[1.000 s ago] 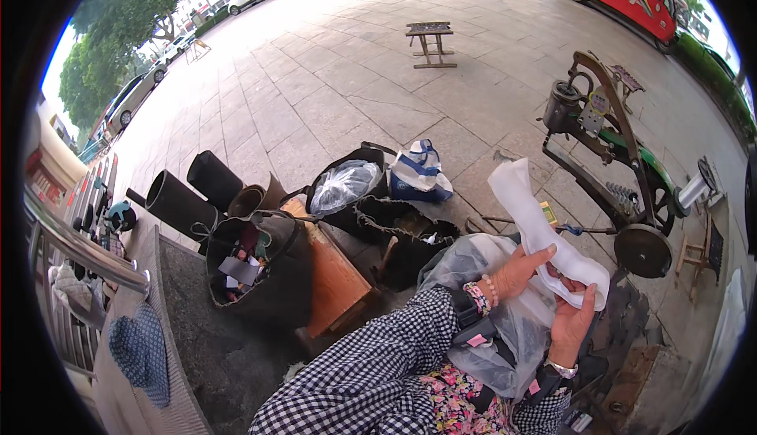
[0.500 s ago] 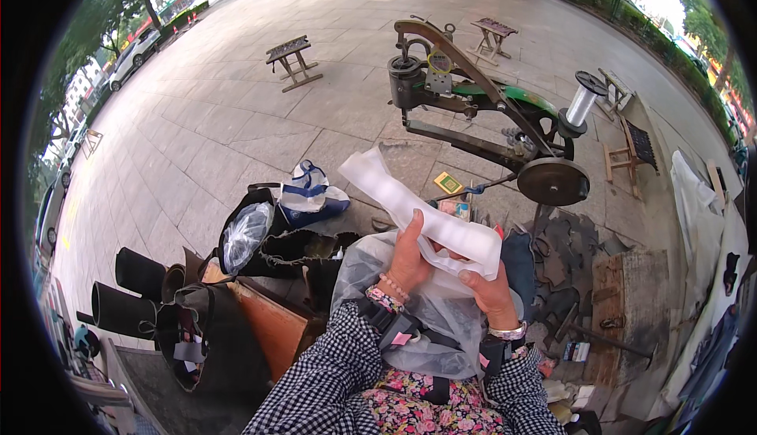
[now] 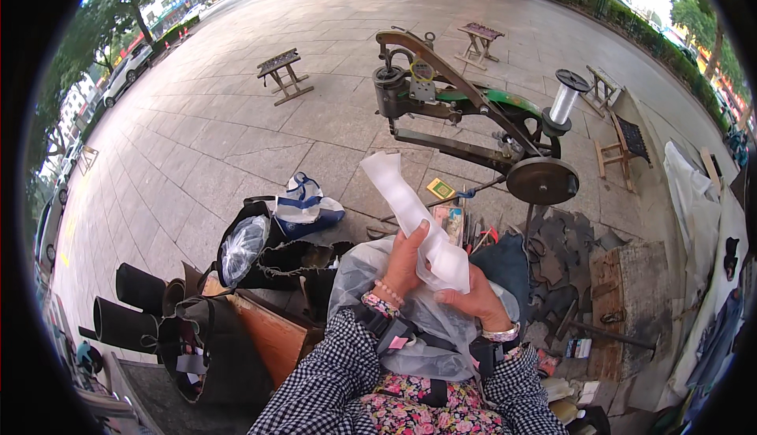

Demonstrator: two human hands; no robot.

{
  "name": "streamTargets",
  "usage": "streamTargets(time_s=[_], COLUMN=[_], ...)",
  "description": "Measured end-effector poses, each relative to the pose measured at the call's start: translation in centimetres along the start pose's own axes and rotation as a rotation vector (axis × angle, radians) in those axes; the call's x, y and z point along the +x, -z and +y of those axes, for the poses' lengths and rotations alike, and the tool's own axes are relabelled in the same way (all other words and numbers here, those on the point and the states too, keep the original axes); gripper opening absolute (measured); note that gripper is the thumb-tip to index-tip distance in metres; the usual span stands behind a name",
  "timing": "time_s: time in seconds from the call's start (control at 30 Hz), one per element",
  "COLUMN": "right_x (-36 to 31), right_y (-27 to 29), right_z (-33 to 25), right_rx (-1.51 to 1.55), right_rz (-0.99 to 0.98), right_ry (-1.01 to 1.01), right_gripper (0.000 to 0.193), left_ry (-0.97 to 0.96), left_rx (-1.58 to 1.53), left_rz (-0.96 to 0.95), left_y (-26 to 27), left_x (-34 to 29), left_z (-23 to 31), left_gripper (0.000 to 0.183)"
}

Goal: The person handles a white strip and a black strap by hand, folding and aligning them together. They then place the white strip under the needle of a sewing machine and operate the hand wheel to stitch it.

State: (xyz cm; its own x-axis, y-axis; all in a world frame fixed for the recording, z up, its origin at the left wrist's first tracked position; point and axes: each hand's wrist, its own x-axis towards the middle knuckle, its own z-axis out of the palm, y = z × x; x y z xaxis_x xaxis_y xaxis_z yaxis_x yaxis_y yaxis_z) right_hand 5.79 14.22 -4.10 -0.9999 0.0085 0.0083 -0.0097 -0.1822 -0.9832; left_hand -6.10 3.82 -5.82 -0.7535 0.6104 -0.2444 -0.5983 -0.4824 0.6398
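Note:
Between my two hands is a long white strip of soft, thin sheet material (image 3: pixel 406 198); I cannot tell whether it is foam, cloth or paper. My left hand (image 3: pixel 404 263) grips its middle from the left, thumb up along its edge. Lower down, my right hand (image 3: pixel 475 303) pinches the near end, thumb on top. The strip's far end points up and to the left, free in the air. Under both hands a clear plastic bag (image 3: pixel 359 277) lies crumpled across my lap, over a floral apron (image 3: pixel 418 413).
A hand-cranked sewing machine (image 3: pixel 473 112) with a thread spool (image 3: pixel 564 104) stands ahead. On the left are a dark bag (image 3: pixel 225 348), a wooden box (image 3: pixel 272 332) and a blue-and-white bag (image 3: pixel 303 206). Dark scraps (image 3: pixel 564 254), a hammer (image 3: pixel 611 336) and a wooden board (image 3: pixel 631 301) lie right. Folding stools (image 3: pixel 284 72) stand beyond.
The strip has turned steeper, its near end drawn left and down. My right hand has moved left and lower, closer to my left hand. The view has shifted slightly.

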Motion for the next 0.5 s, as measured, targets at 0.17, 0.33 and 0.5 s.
streamTargets(time_s=[0.17,0.33,0.5], right_x=[0.9,1.2,1.3], right_y=[0.3,1.2,1.3], right_z=[0.6,1.3,1.0], right_rx=[0.277,0.512,0.561], right_rz=[0.325,0.452,0.429], right_ry=[0.269,0.336,0.337], right_gripper=[0.059,0.048,0.054], left_ry=[-0.032,0.000,-0.037], left_rx=[-0.030,0.071,0.110], left_rz=[-0.010,-0.064,-0.042], left_y=[-1.4,-0.5,-0.9], left_x=[-0.5,-0.3,-0.6], left_z=[0.2,-0.3,-0.2], left_gripper=[0.028,0.028,0.024])
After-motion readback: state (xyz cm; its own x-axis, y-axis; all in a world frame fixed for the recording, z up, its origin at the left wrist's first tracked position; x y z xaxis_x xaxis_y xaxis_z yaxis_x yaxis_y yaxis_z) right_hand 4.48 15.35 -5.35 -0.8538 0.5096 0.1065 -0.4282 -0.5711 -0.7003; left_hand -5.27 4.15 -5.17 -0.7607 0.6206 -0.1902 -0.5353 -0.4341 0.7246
